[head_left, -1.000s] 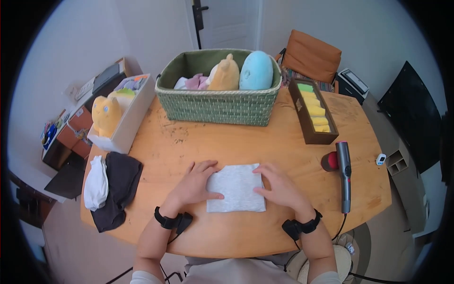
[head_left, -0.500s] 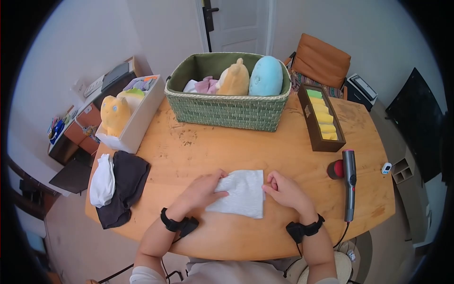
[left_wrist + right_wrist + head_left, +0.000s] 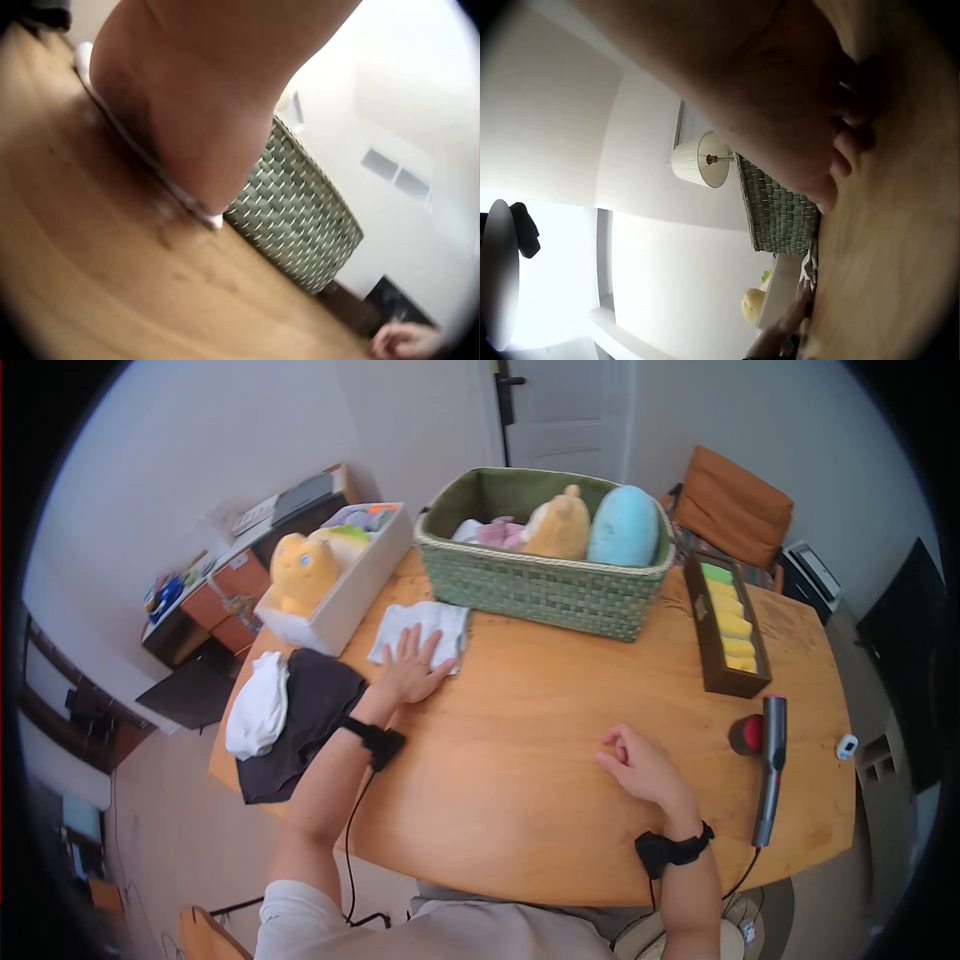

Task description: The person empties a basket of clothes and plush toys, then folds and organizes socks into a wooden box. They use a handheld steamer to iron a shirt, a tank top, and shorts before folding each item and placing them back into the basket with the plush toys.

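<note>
My left hand [image 3: 412, 668] lies with its fingers spread flat on a folded light grey cloth [image 3: 428, 614], on the left part of the table close to the white box. In the left wrist view the thin edge of the cloth [image 3: 215, 222] shows under the hand. My right hand [image 3: 645, 770] rests low over the table to the right of the middle, fingers loosely curled with nothing in them. Just left of the left forearm lie a dark garment [image 3: 322, 700] and a bunched white garment [image 3: 258, 705].
A green woven basket [image 3: 540, 592] with plush toys stands at the back. Left of it is a white box [image 3: 345, 600] holding a yellow plush [image 3: 303, 575]. To the right are a brown box [image 3: 708, 645] of rolled yellow and green pieces and a corded grey styling tool [image 3: 771, 770].
The left hand has moved the grey cloth from the front middle to the back left. The right hand has come off the cloth and stayed near the middle. The head view has turned left.
</note>
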Tool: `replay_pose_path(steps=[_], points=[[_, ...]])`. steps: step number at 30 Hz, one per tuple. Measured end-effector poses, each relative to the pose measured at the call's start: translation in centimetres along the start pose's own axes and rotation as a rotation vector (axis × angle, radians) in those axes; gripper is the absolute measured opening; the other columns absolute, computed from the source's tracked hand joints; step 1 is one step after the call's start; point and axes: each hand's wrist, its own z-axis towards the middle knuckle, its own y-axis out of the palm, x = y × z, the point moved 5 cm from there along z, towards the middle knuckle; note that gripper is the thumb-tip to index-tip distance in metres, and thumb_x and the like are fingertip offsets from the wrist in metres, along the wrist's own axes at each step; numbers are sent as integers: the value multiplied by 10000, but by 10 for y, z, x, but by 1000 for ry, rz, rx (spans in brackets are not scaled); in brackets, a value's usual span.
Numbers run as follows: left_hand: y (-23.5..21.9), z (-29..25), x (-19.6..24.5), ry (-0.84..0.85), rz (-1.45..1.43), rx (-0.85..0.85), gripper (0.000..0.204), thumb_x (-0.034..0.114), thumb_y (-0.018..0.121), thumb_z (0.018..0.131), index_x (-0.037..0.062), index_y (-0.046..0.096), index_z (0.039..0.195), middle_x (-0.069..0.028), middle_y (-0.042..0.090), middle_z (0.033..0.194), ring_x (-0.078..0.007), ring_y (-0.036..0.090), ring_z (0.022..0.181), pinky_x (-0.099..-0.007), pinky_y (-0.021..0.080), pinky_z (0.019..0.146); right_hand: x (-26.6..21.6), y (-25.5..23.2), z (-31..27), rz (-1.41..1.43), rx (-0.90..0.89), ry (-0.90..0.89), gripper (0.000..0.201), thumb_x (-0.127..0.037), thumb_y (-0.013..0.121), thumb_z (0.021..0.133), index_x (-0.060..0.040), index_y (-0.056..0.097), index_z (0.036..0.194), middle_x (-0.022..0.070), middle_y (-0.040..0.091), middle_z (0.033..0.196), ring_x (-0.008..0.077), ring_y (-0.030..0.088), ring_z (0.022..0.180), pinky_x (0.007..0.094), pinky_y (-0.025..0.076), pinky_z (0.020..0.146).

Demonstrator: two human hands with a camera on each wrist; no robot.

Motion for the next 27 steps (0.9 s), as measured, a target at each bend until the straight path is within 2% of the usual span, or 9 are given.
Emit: replay_pose_path(steps=[3,7,11,14,17,19,20,23,27], points=[[-14,-12,-3,54,7,-100,840,704,402,971,197,222,1616,-212,121,1679,-408,116,1549,-588,143,1226,-2,1,1,23,-51,47,285,-212,734,896,-51,587,1079,19,500,725,161,500,665,324,444,627],[-35,-56,-28,185,-48,-126,817,539,642,917,146,324,1559,-212,254,1626,-408,209,1519,-581,337,1157,-4,0,3,11,-37,17,274,-199,735,893,-51,585,1069,20,498,730,158,500,670,323,440,623],[-56,-117,-75,-130,123,-37,835,473,727,848,109,383,1516,-171,397,1510,-400,380,1402,-484,437,1095,-5,3,-1,-4,-50,63,290,-243,743,879,-72,604,1069,76,555,747,249,582,710,381,472,653],[-47,-133,-125,-162,32,34,840,510,736,827,133,410,1503,-154,401,1493,-389,405,1371,-602,428,1058,-10,0,-1,-49,-34,55,292,-236,745,874,-70,602,1068,81,551,745,260,582,715,388,472,659],[-63,-145,-172,-473,75,206,806,513,742,832,96,453,1459,-159,439,1486,-395,413,1375,-634,449,1012,-12,1,-1,-60,-30,62,293,-234,745,872,-66,599,1062,83,549,748,269,585,723,392,473,666],[-56,-154,-219,-715,206,161,780,517,730,843,82,465,1434,-149,441,1496,-393,413,1385,-653,467,969,-15,1,-1,-59,-36,62,293,-235,744,872,-63,597,1057,84,549,751,272,586,725,393,472,669],[-51,-155,-242,-790,199,95,670,478,709,866,54,543,1358,-189,549,1404,-400,522,1299,-604,498,950,-17,0,-1,-70,-39,58,293,-235,740,873,-60,593,1056,86,548,755,275,585,724,396,472,668],[-46,-148,-300,-745,143,87,489,386,686,881,19,652,1202,-229,660,1240,-410,632,1149,-541,522,938,-14,-2,1,-80,-29,40,293,-232,733,873,-55,587,1057,92,547,762,286,583,722,402,471,667],[-89,-158,-270,-753,173,260,389,350,629,875,24,713,1070,-242,700,1139,-424,667,1074,-515,531,925,-8,2,-1,-74,-32,30,300,-220,725,871,-55,580,1076,116,560,777,313,590,731,414,477,678]])
